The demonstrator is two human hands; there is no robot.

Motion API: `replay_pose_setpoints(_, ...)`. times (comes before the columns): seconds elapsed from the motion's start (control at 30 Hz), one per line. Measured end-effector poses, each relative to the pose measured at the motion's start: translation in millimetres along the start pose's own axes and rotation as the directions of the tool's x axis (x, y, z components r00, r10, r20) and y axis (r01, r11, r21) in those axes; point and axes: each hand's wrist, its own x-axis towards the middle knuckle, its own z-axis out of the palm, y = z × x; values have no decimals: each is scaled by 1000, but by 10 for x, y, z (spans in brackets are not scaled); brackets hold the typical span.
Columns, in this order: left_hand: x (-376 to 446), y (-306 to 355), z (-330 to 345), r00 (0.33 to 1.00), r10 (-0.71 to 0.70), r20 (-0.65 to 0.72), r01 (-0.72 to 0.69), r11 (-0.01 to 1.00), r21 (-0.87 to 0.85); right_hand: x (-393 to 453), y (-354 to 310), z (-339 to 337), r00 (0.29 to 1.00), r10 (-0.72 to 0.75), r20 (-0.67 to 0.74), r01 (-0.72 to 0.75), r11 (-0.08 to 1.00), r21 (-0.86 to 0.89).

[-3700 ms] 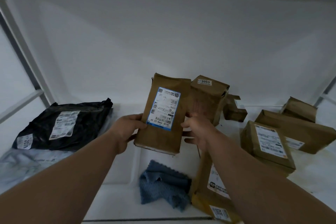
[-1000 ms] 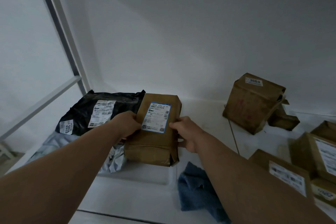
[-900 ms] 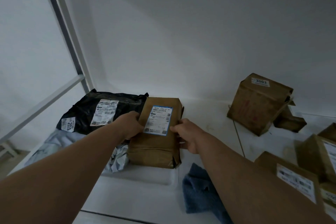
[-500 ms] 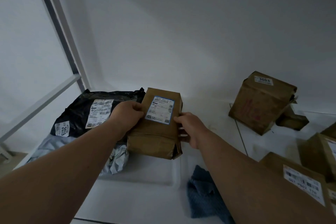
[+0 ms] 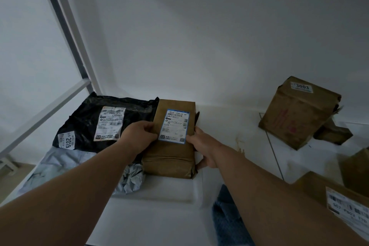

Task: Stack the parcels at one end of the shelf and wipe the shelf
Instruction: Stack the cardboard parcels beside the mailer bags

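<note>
A brown paper parcel (image 5: 171,156) with a blue-edged label lies flat on the white shelf (image 5: 159,215), right beside a black poly bag parcel (image 5: 87,124). That black bag rests on a pale grey bag (image 5: 58,164) at the shelf's left end. My left hand (image 5: 139,136) grips the brown parcel's left edge. My right hand (image 5: 203,148) holds its right side, fingers wrapped down the edge. A blue cloth (image 5: 225,215) lies crumpled near the front, partly hidden by my right forearm.
A brown box marked 3003 (image 5: 297,114) stands tilted at the back right, with a smaller dark box (image 5: 335,134) behind it. More brown parcels (image 5: 339,201) sit at the right edge. A metal upright (image 5: 65,26) and rail frame the left end. White wall behind.
The brown parcel travelled from the middle of the shelf to the left end. In the last half second it came down flat next to the black bag, both hands still on it.
</note>
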Motion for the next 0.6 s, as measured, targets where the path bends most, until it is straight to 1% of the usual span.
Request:
replay_pose_setpoints(0.13, -11, 18, 10, 998, -2, 66, 2, 1000, 7, 32, -57, -14, 999, -8, -37, 6, 999, -38)
replay_pose_setpoints(0.23, -17, 25, 30, 993, -5, 120, 4, 1000, 5, 92, -62, -40, 993, -69, -97, 55, 989, -135)
replay_pose_setpoints(0.3, -4, 19, 47, 989, -1, 146, -1, 1000, 13, 108, -51, -27, 989, -79, -125, 52, 977, -206)
replay_pose_setpoints(0.37, 16, 17, 69, 987, 5, 161, -13, 999, 50, 113, -20, -22, 982, -86, -165, 46, 972, -232)
replay_pose_setpoints(0.47, 46, 18, 99, 983, 10, 184, -30, 994, 107, 92, 16, -50, 967, -63, -247, 0, 969, -248)
replay_pose_setpoints(0.6, 71, 5, 136, 975, 0, 221, -21, 995, 93, 65, 40, -58, 967, -16, -254, -69, 944, -322)
